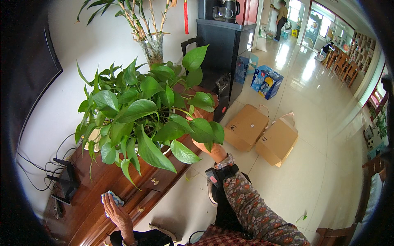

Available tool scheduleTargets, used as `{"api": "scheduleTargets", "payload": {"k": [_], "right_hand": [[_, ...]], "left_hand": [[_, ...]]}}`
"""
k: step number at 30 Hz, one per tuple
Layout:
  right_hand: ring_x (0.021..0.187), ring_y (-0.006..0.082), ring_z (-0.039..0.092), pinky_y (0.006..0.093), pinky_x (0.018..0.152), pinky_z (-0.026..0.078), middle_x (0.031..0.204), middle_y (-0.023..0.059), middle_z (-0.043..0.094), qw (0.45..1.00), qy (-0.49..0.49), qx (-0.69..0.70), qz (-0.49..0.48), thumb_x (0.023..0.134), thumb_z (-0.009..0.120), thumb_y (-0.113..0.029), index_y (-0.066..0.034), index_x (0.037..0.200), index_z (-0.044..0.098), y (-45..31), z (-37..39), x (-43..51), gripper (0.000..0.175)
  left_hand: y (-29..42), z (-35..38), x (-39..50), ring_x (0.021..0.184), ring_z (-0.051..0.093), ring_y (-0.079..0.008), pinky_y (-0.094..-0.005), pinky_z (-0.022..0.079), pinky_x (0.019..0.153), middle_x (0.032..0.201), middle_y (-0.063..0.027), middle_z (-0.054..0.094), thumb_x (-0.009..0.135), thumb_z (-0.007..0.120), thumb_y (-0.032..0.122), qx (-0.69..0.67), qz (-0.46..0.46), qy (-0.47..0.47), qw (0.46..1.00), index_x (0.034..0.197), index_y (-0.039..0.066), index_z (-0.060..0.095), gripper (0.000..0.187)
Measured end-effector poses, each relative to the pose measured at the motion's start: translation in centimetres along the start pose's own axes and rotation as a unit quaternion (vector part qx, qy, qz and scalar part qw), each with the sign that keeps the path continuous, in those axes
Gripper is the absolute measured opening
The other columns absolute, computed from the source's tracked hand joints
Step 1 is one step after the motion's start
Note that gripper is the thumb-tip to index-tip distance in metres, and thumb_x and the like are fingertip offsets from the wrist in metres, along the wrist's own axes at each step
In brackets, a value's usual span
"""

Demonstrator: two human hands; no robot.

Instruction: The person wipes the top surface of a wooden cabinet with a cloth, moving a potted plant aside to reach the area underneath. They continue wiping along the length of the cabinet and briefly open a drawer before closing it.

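My left hand [116, 212] presses a blue-and-white cloth [115, 199] flat against the top of a brown wooden cabinet [101, 175], below a leafy potted pothos [138, 107]. My right hand [212, 150] reaches in at the right side of this plant; leaves cover most of its fingers, so its grip cannot be made out. The pot is mostly hidden under the foliage. Behind the pothos, a clear glass vase [153, 49] holds bamboo-like stems.
A black router [66, 181] with cables stands left on the cabinet. Two cardboard boxes [247, 127] and a blue carton [267, 82] sit on the tiled floor. A black stand [218, 43] is beyond the plant. Far back stands another person [281, 18].
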State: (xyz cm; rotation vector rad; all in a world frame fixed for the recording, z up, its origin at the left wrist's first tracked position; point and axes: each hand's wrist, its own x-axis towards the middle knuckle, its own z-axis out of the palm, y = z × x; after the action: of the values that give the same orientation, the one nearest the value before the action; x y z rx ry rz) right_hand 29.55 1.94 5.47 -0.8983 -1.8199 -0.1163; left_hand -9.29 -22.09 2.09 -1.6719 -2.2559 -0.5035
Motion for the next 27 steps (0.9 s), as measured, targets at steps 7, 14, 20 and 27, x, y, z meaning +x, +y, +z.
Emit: {"api": "scheduleTargets", "payload": {"k": [7,14,20,27], "right_hand": [[0.100,0.0221,0.059,0.0365,0.083,0.051,0.127,0.0105,0.055,0.997,0.054,0.053,-0.026,0.084,0.066,-0.008,-0.0083,0.122,0.056,0.0,-0.5,0.6,0.039],[0.100,0.0180,0.059,0.0356,0.090,0.051,0.124,0.0074,0.055,0.713,0.111,0.670,0.175,0.093,0.063,-0.014,-0.0120,0.146,0.029,3.6,0.1,-0.4,0.063],[0.081,0.0209,0.059,0.0363,0.077,0.049,0.093,0.0043,0.058,0.959,-0.185,0.182,0.116,0.090,0.064,-0.018,-0.0086,0.121,0.052,4.3,2.5,-5.1,0.035],[0.076,0.0306,0.058,0.0426,0.069,0.046,0.078,0.0124,0.059,0.954,-0.282,-0.018,0.103,0.087,0.061,-0.029,-0.0052,0.090,0.057,2.6,2.5,-3.8,0.024]], "left_hand": [[0.0,0.1,0.1,0.142,0.027,-0.0338,-0.0490,0.020,0.116,0.150,-0.0167,0.036,0.094,0.037,0.008,0.000,0.002,0.007,1.000,0.143,0.003,0.039,0.050],[0.0,0.2,0.2,0.142,0.027,-0.0356,-0.0492,0.020,0.116,0.149,-0.0171,0.037,0.095,0.039,0.010,0.005,0.007,0.013,1.000,0.142,0.000,0.040,0.048],[0.0,0.2,0.0,0.142,0.027,-0.0348,-0.0491,0.020,0.116,0.149,-0.0170,0.037,0.096,0.039,0.011,-0.005,0.006,0.010,1.000,0.143,0.001,0.040,0.048],[-0.1,0.2,0.1,0.142,0.027,-0.0346,-0.0485,0.021,0.116,0.149,-0.0161,0.037,0.095,0.037,0.011,-0.002,0.015,0.016,1.000,0.143,0.002,0.039,0.049]]}}
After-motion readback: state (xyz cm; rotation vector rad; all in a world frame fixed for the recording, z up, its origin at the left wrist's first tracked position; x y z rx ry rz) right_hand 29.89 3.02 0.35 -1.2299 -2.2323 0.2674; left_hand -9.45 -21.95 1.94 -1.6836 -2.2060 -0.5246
